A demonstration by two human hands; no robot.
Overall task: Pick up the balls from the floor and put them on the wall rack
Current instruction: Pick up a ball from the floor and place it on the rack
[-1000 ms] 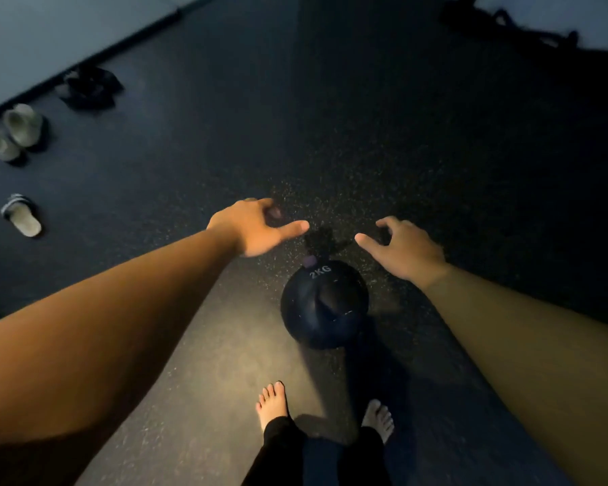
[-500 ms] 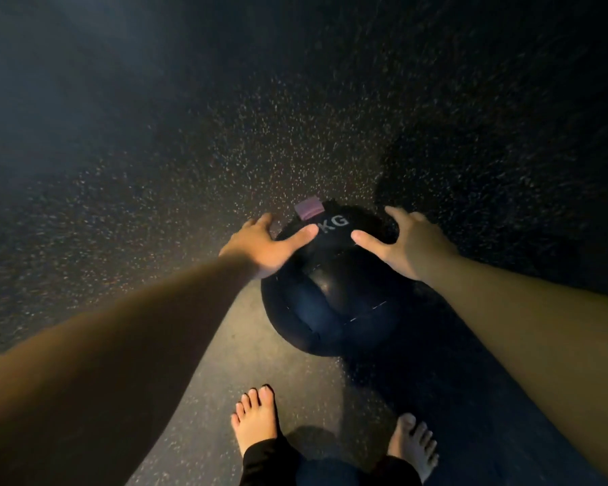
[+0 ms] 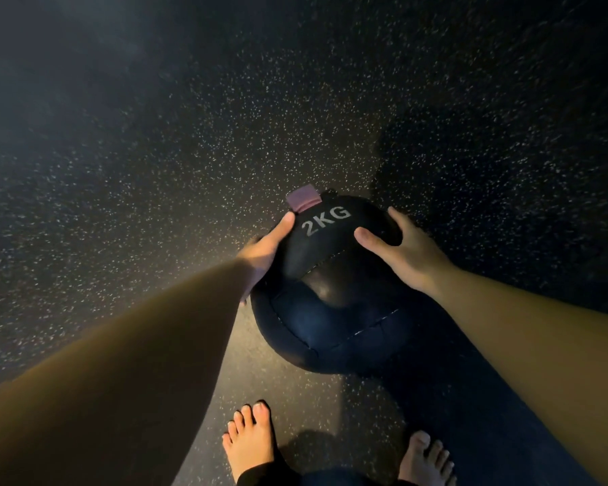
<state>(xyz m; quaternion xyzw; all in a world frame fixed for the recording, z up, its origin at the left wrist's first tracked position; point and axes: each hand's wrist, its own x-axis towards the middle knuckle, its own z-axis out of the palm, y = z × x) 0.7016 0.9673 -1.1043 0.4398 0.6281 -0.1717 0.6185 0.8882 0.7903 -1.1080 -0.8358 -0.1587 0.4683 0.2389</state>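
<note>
Speckled floor [image 3: 155,170]; hands [image 3: 334,250] flank ball [image 3: 330,310].

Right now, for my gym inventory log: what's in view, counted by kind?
Ball: 1
Pink tag: 1
Hands, left hand and right hand: 2
Bare feet: 2
Total: 6

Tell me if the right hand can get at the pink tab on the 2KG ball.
Probably yes: the right hand rests on the medicine ball, and nothing covers the pink tab.
</note>
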